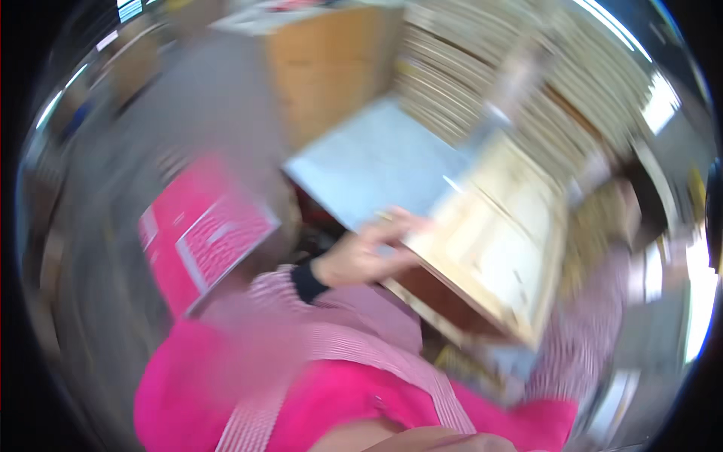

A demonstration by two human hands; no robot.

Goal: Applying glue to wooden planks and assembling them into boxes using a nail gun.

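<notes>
Left hand pinches the edge of the wooden box; beyond the right sleeve, grip cannot be told. Even support should keep it level.

Left hand: up front near the middle, reaching off to the person's right, back of the hand mostly up
Left fingers: stretched forward and a bit bent, tips pretty smeary tbh
Left thumb: sits on the near side, with a gap between it and the fingers; can't tell how hard it's pressing, if at all
Left wrist: looks fairly straight, black cuff snug around it
Left sleeve: pink and white stripes, forearm angled across the front of the body
Right sleeve: same stripes, way over on the right, arm going up and forward
Right hand: too blurred or hidden past the sleeve, can't make out its grip
</notes>
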